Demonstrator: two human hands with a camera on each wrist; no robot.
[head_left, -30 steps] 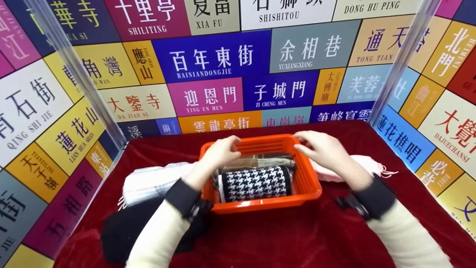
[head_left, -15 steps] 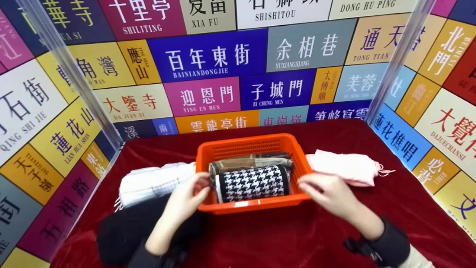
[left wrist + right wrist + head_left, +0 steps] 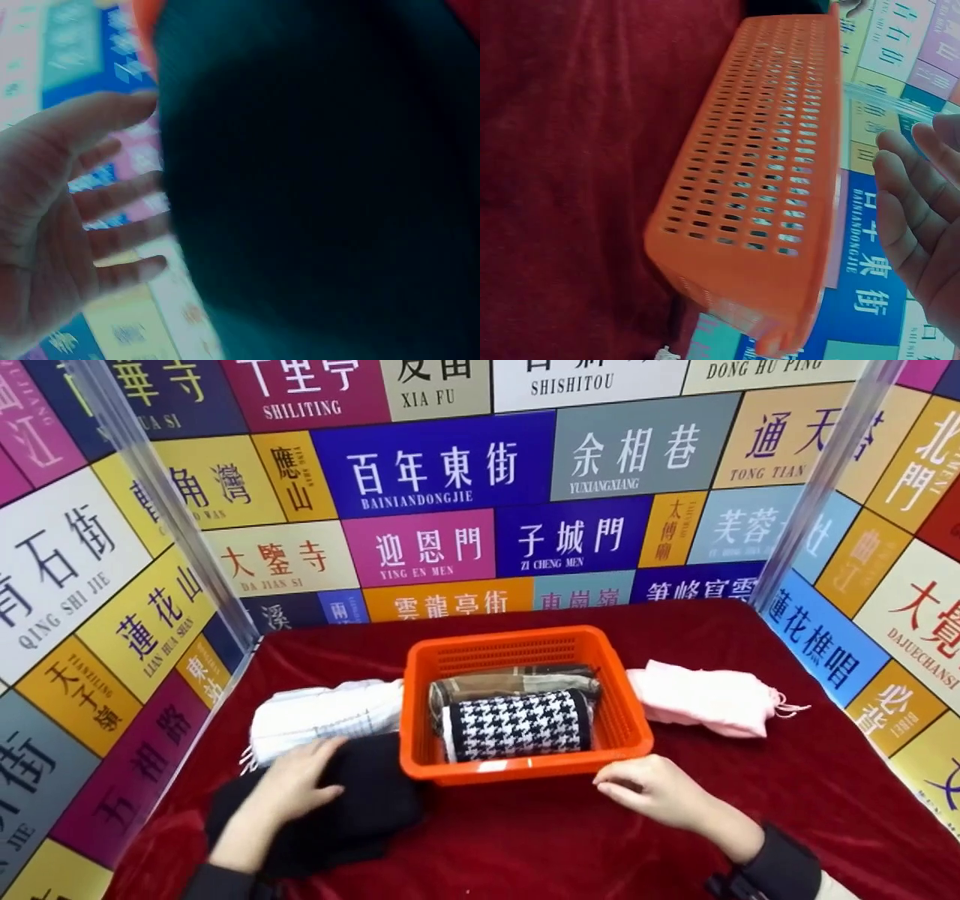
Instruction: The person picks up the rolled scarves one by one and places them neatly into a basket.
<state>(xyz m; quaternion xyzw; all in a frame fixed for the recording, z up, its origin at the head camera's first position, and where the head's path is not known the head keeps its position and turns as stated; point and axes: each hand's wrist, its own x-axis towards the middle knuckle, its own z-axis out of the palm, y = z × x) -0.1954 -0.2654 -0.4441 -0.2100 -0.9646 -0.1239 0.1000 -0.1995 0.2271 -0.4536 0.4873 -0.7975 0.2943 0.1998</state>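
Note:
My left hand [image 3: 296,780] is over a folded black cloth [image 3: 367,802], left of the basket. Its fingers are extended and apart in the left wrist view, beside the dark cloth [image 3: 315,180], which fills most of that picture; contact cannot be made out. By the front right corner of an orange plastic basket [image 3: 525,769] hovers my right hand [image 3: 660,791], its fingers loosely bent and holding nothing. Inside the basket lie a rolled black-and-white houndstooth cloth [image 3: 517,725] and, behind it, a brown plaid cloth [image 3: 487,685]. The right wrist view shows the basket's perforated side [image 3: 757,142].
A folded white cloth [image 3: 322,712] with faint lines and a fringe lies left of the basket. To the right is a pink cloth [image 3: 705,697] with tassels. Dark red fabric [image 3: 517,840] covers the table, and sign-printed walls [image 3: 442,472] enclose it behind and at the sides.
Both hands have come back from over the basket toward the near side. The left has moved left to the black cloth; the right has dropped to the basket's front right corner.

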